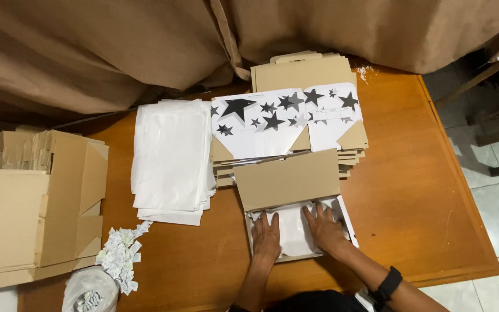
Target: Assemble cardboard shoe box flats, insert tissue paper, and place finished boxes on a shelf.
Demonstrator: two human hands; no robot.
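My left hand [267, 237] and my right hand [326, 226] lie flat, fingers spread, on a white sheet of paper [293, 231] inside an open cardboard box [287, 180] near the table's front edge. The box's brown lid flap stands up just beyond my fingers. My right wrist wears a black band [389, 284]. Behind the box lies a stack of flat cardboard blanks [304, 75], the top one white with black stars [272, 118].
A pile of white paper sheets [171, 159] lies left of the box. Brown cartons [36, 202] stand at the far left. A strip of small printed white pieces [119, 254] and a plastic bag [90, 289] sit at front left. Brown curtains [116, 46] hang behind the wooden table [423, 190].
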